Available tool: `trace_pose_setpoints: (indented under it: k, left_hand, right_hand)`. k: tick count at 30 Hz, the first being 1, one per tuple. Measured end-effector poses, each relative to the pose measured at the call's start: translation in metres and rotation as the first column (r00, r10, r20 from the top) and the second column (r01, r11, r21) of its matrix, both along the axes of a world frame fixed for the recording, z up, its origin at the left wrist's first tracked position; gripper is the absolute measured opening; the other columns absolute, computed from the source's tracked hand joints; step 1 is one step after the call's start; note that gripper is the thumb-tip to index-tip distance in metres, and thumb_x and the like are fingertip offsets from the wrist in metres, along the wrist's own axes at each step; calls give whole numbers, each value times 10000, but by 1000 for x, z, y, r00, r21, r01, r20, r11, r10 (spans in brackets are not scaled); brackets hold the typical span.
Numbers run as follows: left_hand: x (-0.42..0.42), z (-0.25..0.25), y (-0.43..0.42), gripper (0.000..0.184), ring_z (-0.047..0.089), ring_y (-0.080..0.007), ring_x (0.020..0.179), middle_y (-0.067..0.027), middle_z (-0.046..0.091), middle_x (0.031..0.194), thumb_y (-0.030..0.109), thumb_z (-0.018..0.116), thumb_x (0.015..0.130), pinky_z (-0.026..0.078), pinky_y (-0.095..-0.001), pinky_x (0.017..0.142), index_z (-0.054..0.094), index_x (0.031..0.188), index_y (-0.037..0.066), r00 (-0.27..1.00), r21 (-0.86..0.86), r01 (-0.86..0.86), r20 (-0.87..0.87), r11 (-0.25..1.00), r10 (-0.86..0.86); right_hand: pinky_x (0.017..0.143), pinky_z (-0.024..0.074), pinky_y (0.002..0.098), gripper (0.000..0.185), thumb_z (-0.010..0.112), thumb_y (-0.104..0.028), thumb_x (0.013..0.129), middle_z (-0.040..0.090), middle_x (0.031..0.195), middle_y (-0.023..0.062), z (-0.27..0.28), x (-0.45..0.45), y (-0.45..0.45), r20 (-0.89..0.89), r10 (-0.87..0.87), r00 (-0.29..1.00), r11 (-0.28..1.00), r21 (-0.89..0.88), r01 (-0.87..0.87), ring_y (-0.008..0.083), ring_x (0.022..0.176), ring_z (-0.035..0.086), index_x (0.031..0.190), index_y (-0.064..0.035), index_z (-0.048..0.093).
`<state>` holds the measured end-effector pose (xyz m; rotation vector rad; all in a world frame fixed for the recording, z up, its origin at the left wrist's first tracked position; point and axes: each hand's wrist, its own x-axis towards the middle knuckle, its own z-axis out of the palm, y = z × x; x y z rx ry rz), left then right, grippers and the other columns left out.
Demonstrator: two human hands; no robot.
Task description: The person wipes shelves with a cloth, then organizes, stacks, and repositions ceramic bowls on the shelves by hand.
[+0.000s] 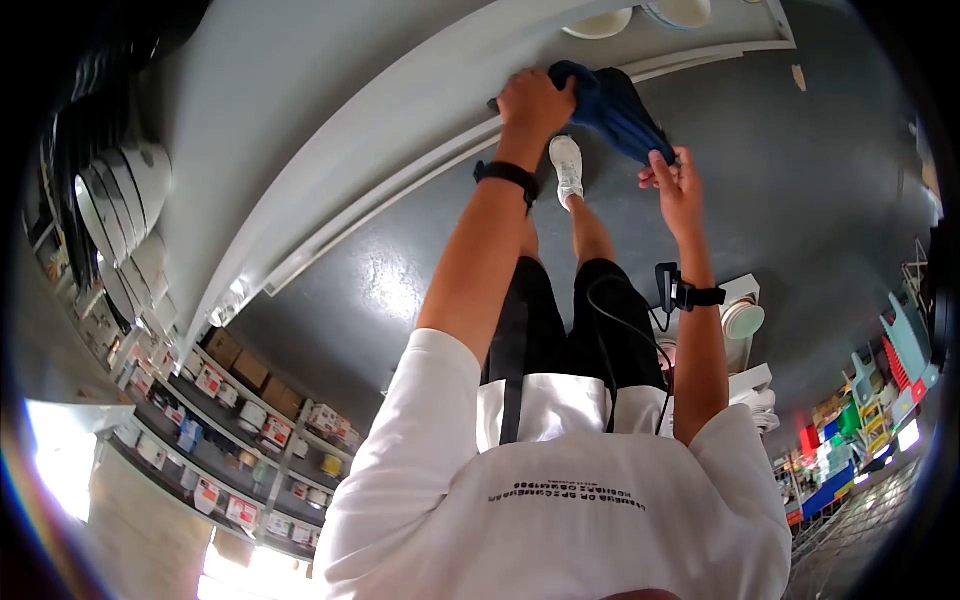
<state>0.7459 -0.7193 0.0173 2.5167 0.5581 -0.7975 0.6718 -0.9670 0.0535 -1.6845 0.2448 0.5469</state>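
Observation:
A dark blue cloth [605, 112] stretches between my two hands beside the edge of the white shelf [440, 75]. My left hand [533, 103] is closed on the cloth's upper left end, right at the shelf edge. A small dark bit shows past its knuckles; I cannot tell whether it belongs to the cloth. At the lower right end, my right hand [677, 185] pinches the cloth between thumb and fingers, above the grey floor. The middle of the cloth hangs in folds.
White bowls [598, 24] stand on the shelf at the top. Stacked bowls [125, 200] are at the left. Racks of boxed goods [240, 400] line the lower left. A white box with dishes [742, 318] sits on the floor [800, 200] by my right forearm. My shoe [567, 165] is below the cloth.

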Motion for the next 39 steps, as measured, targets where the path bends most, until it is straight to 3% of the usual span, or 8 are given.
trace_pose_setpoints:
  k: [8, 11, 15, 20, 23, 30, 33, 39]
  left_hand:
    - [-17, -16, -1, 415, 644, -429, 953, -253, 677, 968, 377, 540, 888, 509, -503, 830, 650, 967, -16, 983, -98, 47, 183, 994, -28]
    - [-36, 10, -97, 263, 605, -482, 888, -305, 625, 908, 180, 620, 802, 491, -536, 758, 575, 972, -15, 932, -394, 89, 358, 915, 64]
    - [-58, 31, -172, 255, 597, -492, 952, -309, 626, 884, 163, 596, 835, 484, -531, 808, 556, 984, -40, 977, -664, 37, 181, 747, 112]
    - [-70, 34, -182, 311, 621, -443, 1008, -264, 622, 1078, 224, 557, 873, 507, -517, 829, 568, 1048, -34, 901, -549, 239, -183, 801, -394]
    - [-71, 30, -150, 348, 605, -415, 1045, -247, 597, 1142, 254, 558, 865, 505, -518, 832, 583, 1082, -17, 857, -298, 484, -29, 823, -514]
    - [-48, 41, -14, 567, 473, -368, 1163, -154, 514, 1233, 92, 702, 707, 399, -477, 972, 533, 1247, 127, 837, -233, 375, 501, 897, -219]
    - [-40, -6, 40, 543, 530, -341, 1121, -161, 551, 1203, 109, 693, 748, 429, -442, 983, 540, 1268, 81, 884, -137, 351, 376, 926, -279]
    - [-29, -34, 33, 486, 605, -323, 1052, -187, 601, 1143, 188, 706, 789, 486, -389, 919, 578, 1226, 17, 908, -218, 384, 268, 897, -324]
  right_hand:
    - [640, 512, 261, 303, 599, -264, 975, 659, 767, 100, 5, 5, 4, 30, -100, 995, 993, -62, 101, 124, 693, 647, 1095, -3, 501]
    - [731, 502, 281, 325, 600, -286, 972, 672, 787, 95, 21, 2, -37, 162, -484, 860, 849, -151, 506, 139, 732, 653, 1115, -7, 515]
    - [805, 486, 291, 311, 610, -282, 962, 645, 874, 78, 23, -15, -95, 225, -466, 856, 785, -342, 517, 143, 835, 621, 1104, -17, 530]
    - [805, 471, 291, 263, 638, -236, 946, 602, 938, 63, 30, -28, -102, 402, -259, 878, 687, -562, 460, 122, 889, 557, 1058, -23, 533]
    - [759, 468, 276, 240, 653, -194, 934, 604, 898, 59, 34, -22, -79, 467, -241, 851, 680, -544, 492, 106, 843, 561, 1008, -6, 523]
    - [669, 458, 206, 217, 632, -176, 951, 682, 840, 112, 27, -19, -41, 368, -470, 802, 733, -344, 587, 80, 722, 620, 914, 9, 525]
    - [694, 477, 216, 216, 630, -173, 951, 682, 831, 99, 20, -23, -39, 407, -491, 770, 773, -204, 600, 97, 766, 649, 901, 14, 536]
    - [753, 500, 270, 225, 616, -198, 960, 699, 861, 110, 26, -32, -66, 353, -417, 838, 673, -500, 545, 143, 804, 668, 950, 16, 549]
